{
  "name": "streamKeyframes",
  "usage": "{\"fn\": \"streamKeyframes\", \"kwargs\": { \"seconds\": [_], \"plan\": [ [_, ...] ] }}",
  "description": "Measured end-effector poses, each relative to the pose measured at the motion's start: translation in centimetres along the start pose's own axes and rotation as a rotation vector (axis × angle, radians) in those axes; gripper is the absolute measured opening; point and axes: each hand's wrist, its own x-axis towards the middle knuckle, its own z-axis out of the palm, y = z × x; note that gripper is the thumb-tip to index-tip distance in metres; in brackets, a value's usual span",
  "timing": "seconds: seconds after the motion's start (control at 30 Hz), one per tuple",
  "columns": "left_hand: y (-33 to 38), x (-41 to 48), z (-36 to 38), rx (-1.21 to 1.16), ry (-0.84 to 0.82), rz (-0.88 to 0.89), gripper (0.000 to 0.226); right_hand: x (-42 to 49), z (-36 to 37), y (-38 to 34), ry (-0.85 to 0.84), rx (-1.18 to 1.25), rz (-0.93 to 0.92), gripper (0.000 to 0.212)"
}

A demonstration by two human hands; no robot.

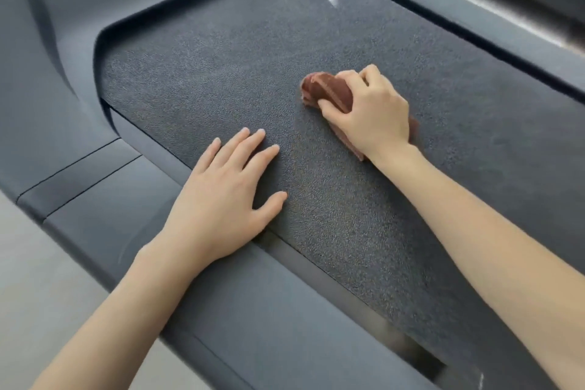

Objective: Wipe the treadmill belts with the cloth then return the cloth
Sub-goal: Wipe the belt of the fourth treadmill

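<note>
1. Fingers (pixel 335 106) of the right hand (pixel 370 111) are curled down over a bunched reddish-brown cloth (pixel 326 90), thumb tucked against its near edge, pressing it onto the treadmill belt (pixel 221 79).

2. Cloth runs lengthwise from about ten o'clock to four o'clock under that hand: a rounded wad pokes out past the knuckles at the ten o'clock end, and a thin tail shows beside the wrist at the four o'clock end.

3. Left hand (pixel 221 196) grips nothing. It lies flat, fingers spread, palm down on the belt's near edge, at about eight o'clock from the cloth and clear of it.

4. Right hand is therefore the only one on the cloth. I would judge the left to be a brace for leaning in.

5. Bare belt stretches away from the cloth towards ten and eleven o'clock, up to the dark curved lip of the grey treadmill frame (pixel 63 79); more lies towards three o'clock.

6. Wiping looks mid-course. The next stroke probably goes broadside to the cloth's long axis, so the wad sweeps a wide band instead of trailing in a narrow line.

7. No place for returning the cloth is in view.
</note>
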Motion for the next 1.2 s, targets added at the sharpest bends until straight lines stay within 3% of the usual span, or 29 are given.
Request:
{"fn": "streamKeyframes", "kwargs": {
  "seconds": [0.2,0.33,0.53,0.73,0.83,1.07,1.2],
  "plan": [
    [-0.2,-0.2,0.0,-0.024,0.013,0.009,0.074,-4.0,-2.3,-0.1,-0.056,-0.022,-0.016,0.047],
    [-0.1,-0.4,0.2,0.004,0.004,0.026,0.063,-10.8,-6.0,0.4,-0.067,0.023,-0.053,0.044],
    [3.2,-1.2,0.7,0.054,-0.057,0.003,0.059,-21.0,-11.4,2.6,-0.146,-0.015,0.031,0.048],
    [15.5,-4.3,3.4,0.035,-0.202,0.421,0.058,-27.7,-17.4,5.7,-0.228,-0.105,0.401,0.042],
    [21.0,-5.8,5.3,-0.011,-0.258,0.596,0.06,-31.5,-21.1,7.0,-0.171,-0.163,0.631,0.039],
    [28.1,-12.0,8.2,-0.027,-0.358,0.85,0.066,-39.7,-26.6,7.7,-0.119,-0.23,0.95,0.042],
    [28.7,-12.9,8.9,0.075,-0.309,0.924,0.065,-42.9,-27.9,8.0,-0.07,-0.245,1.047,0.041]
  ]
}}
